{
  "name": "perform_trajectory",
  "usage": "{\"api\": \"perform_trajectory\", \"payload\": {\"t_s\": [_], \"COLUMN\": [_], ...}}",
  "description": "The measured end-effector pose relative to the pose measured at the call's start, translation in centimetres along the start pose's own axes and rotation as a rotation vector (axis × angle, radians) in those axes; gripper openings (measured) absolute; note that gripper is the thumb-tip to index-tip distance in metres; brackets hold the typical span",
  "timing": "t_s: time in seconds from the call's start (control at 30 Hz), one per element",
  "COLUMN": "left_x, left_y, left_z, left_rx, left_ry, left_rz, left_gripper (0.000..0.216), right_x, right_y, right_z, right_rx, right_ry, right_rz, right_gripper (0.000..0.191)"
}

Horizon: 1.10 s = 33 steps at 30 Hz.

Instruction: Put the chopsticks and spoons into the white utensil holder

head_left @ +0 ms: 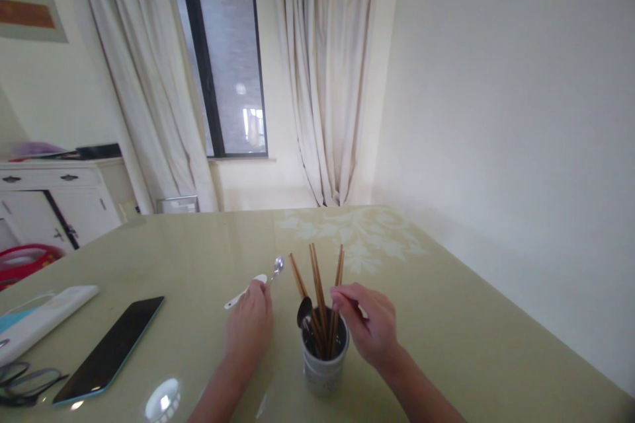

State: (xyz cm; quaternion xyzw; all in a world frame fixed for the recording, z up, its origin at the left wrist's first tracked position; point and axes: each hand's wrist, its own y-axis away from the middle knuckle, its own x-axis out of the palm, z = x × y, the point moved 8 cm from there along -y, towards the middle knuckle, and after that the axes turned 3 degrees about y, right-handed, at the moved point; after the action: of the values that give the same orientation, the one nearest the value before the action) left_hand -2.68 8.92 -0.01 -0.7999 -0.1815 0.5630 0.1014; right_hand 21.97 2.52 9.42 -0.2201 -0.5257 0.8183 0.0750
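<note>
No lettering or numbers can be read.

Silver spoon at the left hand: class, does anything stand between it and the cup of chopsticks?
Nothing visible stands on the tabletop between the silver spoon and the cup. At its rim, though, a dark spoon and some chopsticks lean out on that side.

Dark flat device (112, 350) with light blue edge, left on table (173, 258); glasses (37, 391) just beside it, long white object (54, 317) near. Behind: pale curtains (327, 66) either side of dark-framed window (233, 73). White cabinet (79, 192) far left, purple item (40, 148) on top, too blurred to name; red tub (37, 269) in front; picture (27, 14) on wall (44, 79) above.
</note>
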Motion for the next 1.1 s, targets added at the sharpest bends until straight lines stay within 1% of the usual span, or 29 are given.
{"api": "perform_trajectory", "payload": {"t_s": [0.03,0.07,0.1,0.13,0.17,0.2,0.23,0.3,0.37,0.4,0.43,0.5,0.57,0.63,0.73,0.83,0.9,0.93,0.97,1.03,1.1], "left_x": [-0.6,-1.5,-2.5,-3.8,-5.2,-6.5,-7.6,-9.4,-10.1,-10.4,-10.6,-11.1,-11.3,-11.2,-10.6,-9.9,-9.8,-9.9,-9.9,-9.8,-9.2], "left_y": [0.0,0.1,0.3,0.7,1.2,1.9,2.8,5.0,7.2,8.1,8.7,9.4,9.6,9.6,9.4,9.2,8.9,8.6,8.2,6.9,5.3], "left_z": [0.1,0.1,0.0,-0.2,-0.6,-1.1,-1.8,-3.5,-5.3,-6.1,-6.7,-7.7,-8.6,-9.1,-9.2,-8.8,-8.1,-7.6,-7.0,-5.4,-3.9], "left_rx": [-0.051,-0.086,-0.095,-0.068,-0.004,0.097,0.23,0.546,0.825,0.923,0.987,1.036,1.03,1.01,0.962,0.937,0.915,0.882,0.824,0.641,0.44], "left_ry": [0.078,0.164,0.253,0.34,0.418,0.48,0.52,0.533,0.495,0.482,0.478,0.496,0.531,0.558,0.567,0.568,0.607,0.645,0.69,0.775,0.815], "left_rz": [-0.022,-0.071,-0.149,-0.251,-0.364,-0.467,-0.55,-0.65,-0.655,-0.647,-0.638,-0.622,-0.614,-0.603,-0.574,-0.517,-0.517,-0.538,-0.563,-0.623,-0.636], "left_gripper": [0.029,0.027,0.025,0.024,0.022,0.019,0.015,0.007,0.016,0.022,0.026,0.024,0.016,0.012,0.013,0.019,0.025,0.028,0.03,0.025,0.018], "right_x": [-0.1,-0.3,-0.4,-0.5,-0.6,-0.6,-0.7,-0.6,-0.4,-0.4,-0.4,-0.7,-1.0,-1.0,-1.0,-1.5,-2.4,-3.0,-3.7,-4.8,-5.4], "right_y": [0.1,0.2,0.4,0.5,0.6,0.7,0.7,0.7,0.6,0.5,0.5,0.4,0.4,0.5,0.7,0.7,0.5,0.4,0.3,0.1,-0.2], "right_z": [-0.1,-0.2,-0.3,-0.3,-0.3,-0.2,0.0,0.6,1.7,2.4,2.9,3.7,3.9,3.5,2.9,1.9,0.8,0.1,-0.6,-2.1,-3.3], "right_rx": [0.016,0.028,0.038,0.047,0.052,0.053,0.05,0.022,-0.04,-0.077,-0.11,-0.149,-0.136,-0.084,0.007,0.106,0.186,0.226,0.261,0.319,0.361], "right_ry": [-0.004,-0.012,-0.021,-0.028,-0.033,-0.037,-0.043,-0.073,-0.103,-0.106,-0.103,-0.103,-0.157,-0.242,-0.382,-0.495,-0.523,-0.522,-0.511,-0.474,-0.447], "right_rz": [-0.02,-0.038,-0.055,-0.068,-0.08,-0.089,-0.09,-0.065,-0.019,0.001,0.01,-0.006,-0.035,-0.055,-0.106,-0.205,-0.314,-0.379,-0.442,-0.536,-0.578], "right_gripper": [0.017,0.018,0.018,0.019,0.018,0.017,0.016,0.016,0.023,0.026,0.027,0.026,0.026,0.026,0.021,0.016,0.014,0.013,0.012,0.01,0.012]}}
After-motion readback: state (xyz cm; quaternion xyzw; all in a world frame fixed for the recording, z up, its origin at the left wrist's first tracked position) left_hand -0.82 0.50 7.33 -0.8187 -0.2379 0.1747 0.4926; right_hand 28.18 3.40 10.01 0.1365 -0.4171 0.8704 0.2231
